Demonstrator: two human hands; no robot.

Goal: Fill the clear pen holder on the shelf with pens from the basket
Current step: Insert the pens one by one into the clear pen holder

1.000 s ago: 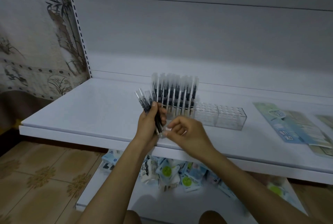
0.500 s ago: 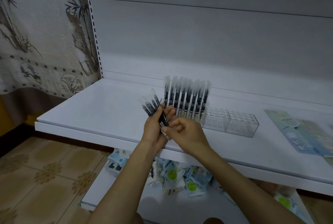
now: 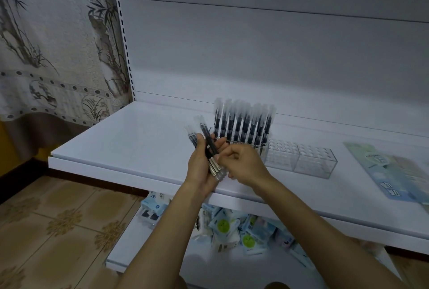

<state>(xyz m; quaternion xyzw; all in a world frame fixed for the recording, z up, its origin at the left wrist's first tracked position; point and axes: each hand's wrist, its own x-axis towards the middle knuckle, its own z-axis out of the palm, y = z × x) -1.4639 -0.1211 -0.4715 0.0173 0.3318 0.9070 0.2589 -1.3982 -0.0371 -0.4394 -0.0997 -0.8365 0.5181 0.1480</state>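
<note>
A clear pen holder (image 3: pixel 299 159) stands on the white shelf (image 3: pixel 139 140). Several black pens with clear caps (image 3: pixel 243 123) stand upright in its left part; the holes on its right are bare. In front of the holder, my left hand (image 3: pixel 200 165) grips a small bundle of black pens (image 3: pixel 212 163), caps pointing up and left. My right hand (image 3: pixel 243 163) pinches one pen of that bundle (image 3: pixel 209 142) near its lower half, and this pen stands out higher than the others. No basket is in view.
Blue-green printed packets (image 3: pixel 392 172) lie flat on the shelf at the right. A lower shelf (image 3: pixel 139 247) carries a heap of small packaged items (image 3: pixel 234 228). A patterned curtain (image 3: pixel 53 40) hangs at the left above a tiled floor (image 3: pixel 58 226).
The view has shifted so the shelf and holder sit further right. My right hand has drawn one pen partly up out of the bundle that my left hand keeps holding.
</note>
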